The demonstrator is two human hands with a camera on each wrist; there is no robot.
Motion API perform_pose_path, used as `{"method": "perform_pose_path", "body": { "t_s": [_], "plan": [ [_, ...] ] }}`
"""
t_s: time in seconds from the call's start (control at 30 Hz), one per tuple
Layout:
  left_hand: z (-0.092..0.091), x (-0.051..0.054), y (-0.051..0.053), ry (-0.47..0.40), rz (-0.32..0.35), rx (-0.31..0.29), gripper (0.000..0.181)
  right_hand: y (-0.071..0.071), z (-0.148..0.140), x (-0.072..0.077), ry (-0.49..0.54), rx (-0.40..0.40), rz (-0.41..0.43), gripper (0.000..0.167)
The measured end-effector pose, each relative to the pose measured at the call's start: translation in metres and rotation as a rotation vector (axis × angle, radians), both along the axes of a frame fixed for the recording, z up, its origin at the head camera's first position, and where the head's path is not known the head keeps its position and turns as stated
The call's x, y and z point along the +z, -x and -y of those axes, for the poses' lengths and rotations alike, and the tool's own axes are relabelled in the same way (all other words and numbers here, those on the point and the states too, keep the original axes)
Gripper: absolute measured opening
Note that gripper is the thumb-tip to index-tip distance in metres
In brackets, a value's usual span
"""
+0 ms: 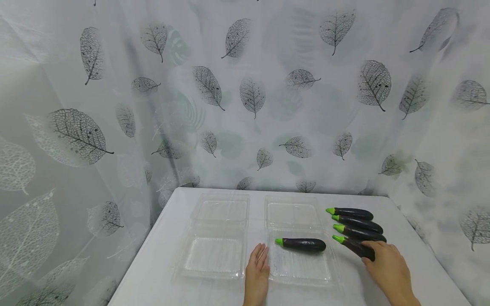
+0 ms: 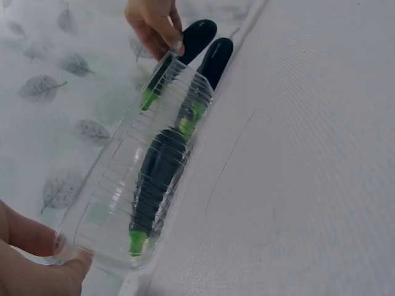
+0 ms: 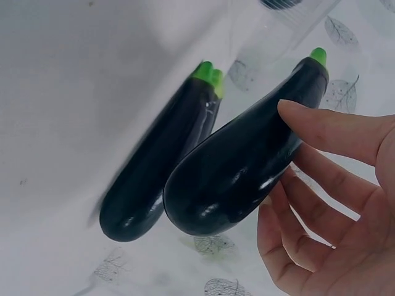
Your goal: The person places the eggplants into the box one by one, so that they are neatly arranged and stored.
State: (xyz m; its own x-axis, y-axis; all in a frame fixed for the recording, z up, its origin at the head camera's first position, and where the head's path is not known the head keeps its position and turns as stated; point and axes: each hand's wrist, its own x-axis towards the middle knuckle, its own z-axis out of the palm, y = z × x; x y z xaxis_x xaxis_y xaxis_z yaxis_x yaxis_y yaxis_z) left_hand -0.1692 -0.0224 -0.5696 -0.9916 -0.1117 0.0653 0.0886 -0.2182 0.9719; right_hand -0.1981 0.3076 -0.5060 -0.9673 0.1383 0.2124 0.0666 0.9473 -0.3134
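My right hand [image 1: 388, 267] grips a dark purple eggplant [image 3: 247, 148] with a green stem end, thumb on one side and fingers on the other. Three more eggplants [image 1: 357, 223] lie in a row just beyond it on the right. Another eggplant [image 1: 304, 244] rests inside an opened clear plastic container [image 1: 298, 278], its stem end pointing left. My left hand [image 1: 257, 274] is at this container's left edge. Seen from the left wrist, the thumb and a finger [image 2: 31, 237] pinch the container's rim near a corner.
A second opened clear container [image 1: 214, 274] lies on the left of the white table [image 1: 153, 259]. Each container's lid [image 1: 292, 212] is folded back toward the far side. A curtain [image 1: 237, 106] with a leaf print hangs behind and beside the table.
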Motion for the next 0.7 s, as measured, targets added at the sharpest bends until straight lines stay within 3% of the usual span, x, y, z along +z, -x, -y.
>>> {"method": "perform_pose_path", "body": {
  "t_s": [0.33, 0.7],
  "plan": [
    [0.0, 0.001, 0.001, -0.007, 0.043, -0.005, 0.062, -0.004, 0.011, 0.011, 0.023, 0.043, -0.081, 0.044],
    [-0.001, -0.001, 0.001, 0.0, 0.018, 0.0, 0.062, 0.001, 0.025, 0.028, 0.042, 0.082, -0.012, 0.046]
  ]
}}
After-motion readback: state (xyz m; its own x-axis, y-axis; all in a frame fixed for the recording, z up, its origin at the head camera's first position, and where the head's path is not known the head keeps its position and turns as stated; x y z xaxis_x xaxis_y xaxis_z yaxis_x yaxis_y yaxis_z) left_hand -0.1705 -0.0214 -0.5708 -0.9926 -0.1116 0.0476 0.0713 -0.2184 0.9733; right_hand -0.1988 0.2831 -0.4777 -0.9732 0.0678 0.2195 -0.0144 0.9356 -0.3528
